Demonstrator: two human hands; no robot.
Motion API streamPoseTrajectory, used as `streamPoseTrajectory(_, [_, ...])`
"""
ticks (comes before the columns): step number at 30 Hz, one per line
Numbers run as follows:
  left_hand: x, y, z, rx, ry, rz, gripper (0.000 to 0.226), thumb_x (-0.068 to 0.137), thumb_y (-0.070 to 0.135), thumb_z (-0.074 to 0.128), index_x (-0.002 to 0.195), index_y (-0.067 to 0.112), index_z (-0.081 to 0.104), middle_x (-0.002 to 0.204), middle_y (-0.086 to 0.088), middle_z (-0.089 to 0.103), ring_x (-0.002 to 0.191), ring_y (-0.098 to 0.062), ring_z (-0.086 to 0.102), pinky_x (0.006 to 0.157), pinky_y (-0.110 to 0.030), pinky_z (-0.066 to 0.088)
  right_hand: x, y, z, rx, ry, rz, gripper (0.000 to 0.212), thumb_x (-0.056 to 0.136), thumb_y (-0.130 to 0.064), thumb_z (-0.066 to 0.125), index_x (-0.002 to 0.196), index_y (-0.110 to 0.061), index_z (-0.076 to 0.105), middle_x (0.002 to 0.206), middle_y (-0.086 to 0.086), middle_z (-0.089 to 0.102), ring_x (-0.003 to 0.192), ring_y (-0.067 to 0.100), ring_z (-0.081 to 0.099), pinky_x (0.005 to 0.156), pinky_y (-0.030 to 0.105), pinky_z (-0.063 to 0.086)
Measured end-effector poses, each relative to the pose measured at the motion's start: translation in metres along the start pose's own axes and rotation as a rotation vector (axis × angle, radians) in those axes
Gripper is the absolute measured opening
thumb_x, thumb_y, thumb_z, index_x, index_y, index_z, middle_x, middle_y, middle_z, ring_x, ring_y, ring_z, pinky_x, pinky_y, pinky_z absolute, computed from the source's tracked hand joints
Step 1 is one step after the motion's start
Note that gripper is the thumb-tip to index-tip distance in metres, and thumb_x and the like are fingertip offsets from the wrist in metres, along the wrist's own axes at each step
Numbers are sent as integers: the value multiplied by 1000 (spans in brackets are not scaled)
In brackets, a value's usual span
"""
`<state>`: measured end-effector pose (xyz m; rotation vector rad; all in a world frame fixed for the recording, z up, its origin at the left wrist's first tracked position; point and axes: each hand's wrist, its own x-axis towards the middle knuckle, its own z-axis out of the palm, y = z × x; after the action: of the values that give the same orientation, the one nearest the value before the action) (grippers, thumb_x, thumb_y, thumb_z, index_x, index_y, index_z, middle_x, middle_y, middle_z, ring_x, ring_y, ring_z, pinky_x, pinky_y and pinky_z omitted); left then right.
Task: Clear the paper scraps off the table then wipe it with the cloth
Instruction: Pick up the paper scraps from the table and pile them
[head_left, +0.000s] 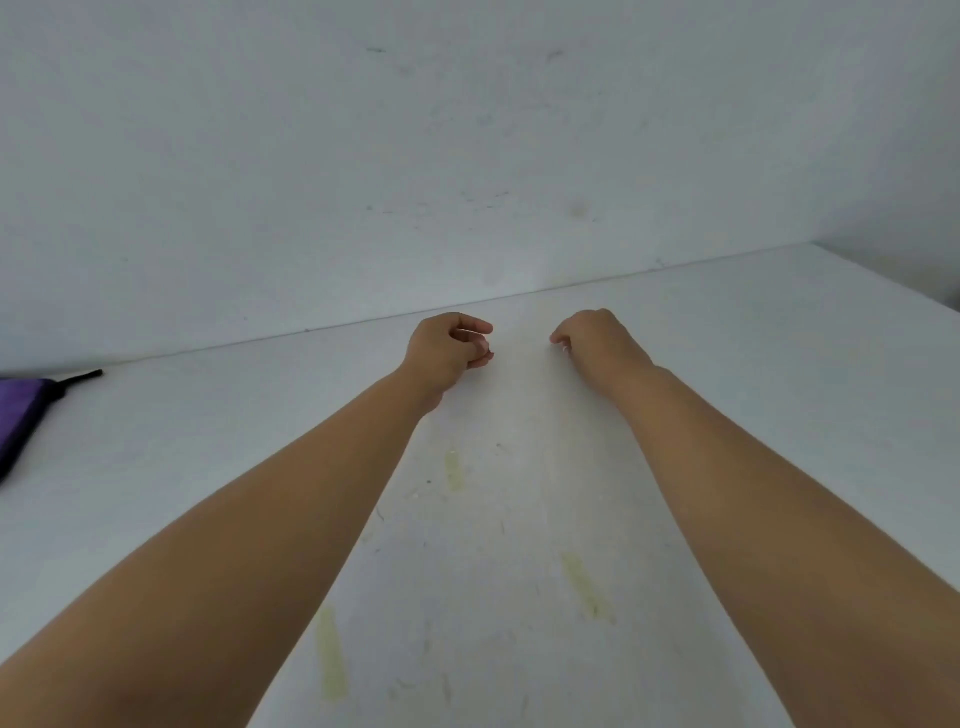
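A pale grey-white wall (467, 130) is filling the upper half of the frame, carrying faint dark scuffs and smudges. Below it, a white table (753, 364) is meeting the wall along a thin dark seam slanting upward to the right; yellowish streaks and fine scratches are marking its lower centre. A purple pouch (21, 415) is lying at the left edge. Soft, even light is falling throughout.
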<state>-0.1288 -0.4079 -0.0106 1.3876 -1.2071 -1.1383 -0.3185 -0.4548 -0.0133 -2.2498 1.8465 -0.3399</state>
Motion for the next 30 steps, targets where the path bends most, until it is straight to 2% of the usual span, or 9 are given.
streamPoseTrajectory(3, [-10,5,-15,-11,-7,-4,26,87,-10,53,111,-2,62,88,-7,61,77,-15,63,82,-20,55,-6,-3,7,-146,74,-50,32,81,9,43,105,2,62,110,19,59,99,34,58,86,34,48])
streamPoseTrajectory(5, [-20,9,-27,-28,-20,-19,31,88,-12,51,116,-4,60,94,-9,62,83,-17,61,81,-17,54,-15,-6,7,-169,111,-74,29,82,10,44,103,2,63,107,19,59,98,33,58,83,34,49])
streamPoseTrajectory(7, [-32,13,-38,-54,-44,-40,33,89,-13,49,119,-5,58,95,-10,62,88,-18,60,79,-14,54,-28,-16,9,21,188,-30,29,84,7,45,103,2,67,108,18,64,101,32,59,88,37,50])
streamPoseTrajectory(9, [-46,16,-48,-91,-76,-52,33,90,-13,46,121,-6,56,93,-9,61,88,-17,59,77,-13,54,-49,-33,8,344,253,54,23,87,2,52,100,-2,71,105,11,68,100,24,62,89,32,49])
streamPoseTrajectory(13, [-81,22,-75,-129,-129,-34,32,92,-9,48,122,-2,56,93,-9,62,85,-12,62,80,-15,54,-106,-68,3,950,57,182,15,82,-5,67,95,-11,72,88,-1,66,76,9,56,70,18,41])
streamPoseTrajectory(15, [-105,25,-92,-114,-143,-5,31,91,-4,52,121,4,57,94,-6,65,88,-11,63,84,-16,53,-131,-86,1,1149,-52,211,15,80,-3,68,90,-14,70,86,4,65,68,11,50,62,20,38])
streamPoseTrajectory(18, [-146,24,-125,-32,-112,41,29,89,4,59,116,15,60,94,1,70,93,-8,63,87,-17,49,-160,-123,1,1347,-161,196,17,81,4,65,91,-10,68,87,12,65,67,13,50,60,21,41])
streamPoseTrajectory(24, [-233,10,-191,-117,53,53,25,89,-1,58,106,16,63,87,-5,71,81,-10,67,79,-17,53,-211,-215,16,1442,-351,78,19,84,8,60,101,1,65,78,10,65,64,14,58,60,18,52])
streamPoseTrajectory(30, [-304,-9,-234,-109,169,0,20,88,-3,58,104,8,65,92,-9,70,80,-11,69,76,-16,55,-252,-284,39,1395,-478,-11,11,82,6,63,89,-2,69,76,10,66,65,16,61,64,19,55])
